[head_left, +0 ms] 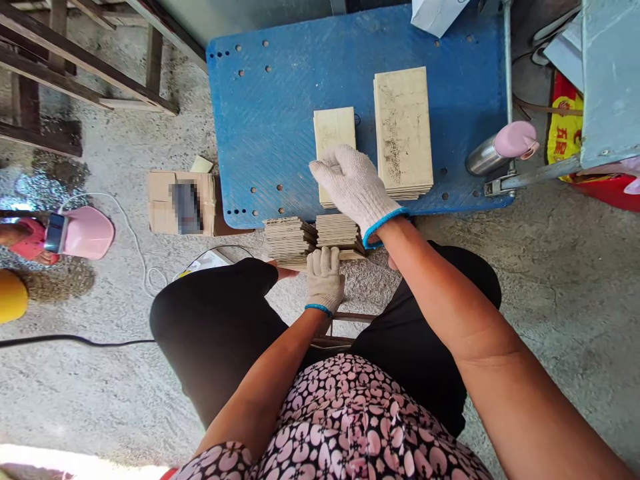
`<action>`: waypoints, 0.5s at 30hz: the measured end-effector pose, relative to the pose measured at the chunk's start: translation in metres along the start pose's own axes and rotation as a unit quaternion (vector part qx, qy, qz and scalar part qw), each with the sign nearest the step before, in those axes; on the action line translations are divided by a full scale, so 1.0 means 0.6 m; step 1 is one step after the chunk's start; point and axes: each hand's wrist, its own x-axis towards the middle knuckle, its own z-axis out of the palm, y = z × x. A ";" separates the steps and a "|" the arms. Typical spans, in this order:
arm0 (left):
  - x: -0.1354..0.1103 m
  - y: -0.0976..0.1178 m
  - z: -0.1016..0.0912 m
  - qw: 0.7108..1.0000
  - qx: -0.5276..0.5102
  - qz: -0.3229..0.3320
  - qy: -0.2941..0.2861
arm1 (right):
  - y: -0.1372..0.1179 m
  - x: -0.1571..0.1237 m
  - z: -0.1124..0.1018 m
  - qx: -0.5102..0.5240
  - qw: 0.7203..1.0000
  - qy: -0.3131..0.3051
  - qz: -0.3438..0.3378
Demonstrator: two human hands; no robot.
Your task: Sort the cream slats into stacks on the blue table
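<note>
My left hand [325, 280], in a knitted glove with a blue cuff, has its fingers curled against the near edge of the right one of two low stacks of thin cream-coloured boards [340, 230]. Beside it to the left stands the other low stack [289, 239], its layered edges showing. My right hand [356, 183], gloved alike, is closed above the near part of a small pile of cream boards [334, 127] on the blue table. Whatever its fingers hold, if anything, is hidden. A larger pile of stained cream boards [404, 127] lies just right of that hand.
The blue table [280, 87] has holes near its corners. A steel bottle with a pink lid [500, 148] is at its right edge, a white box [437, 15] at the back. On the floor are a cardboard box [159, 200] and cables. At far left is a person in a pink cap [93, 232].
</note>
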 end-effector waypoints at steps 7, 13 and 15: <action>-0.014 -0.002 -0.012 0.999 0.002 0.019 -0.042 | -0.008 -0.001 -0.005 -0.005 1.000 0.001 -0.010; -0.005 -0.008 -0.008 0.973 0.030 0.057 -0.222 | -0.014 -0.003 -0.013 -0.007 1.000 0.008 -0.011; 0.001 -0.008 -0.008 0.967 0.017 0.068 -0.246 | -0.014 -0.003 -0.014 -0.009 1.000 0.009 -0.006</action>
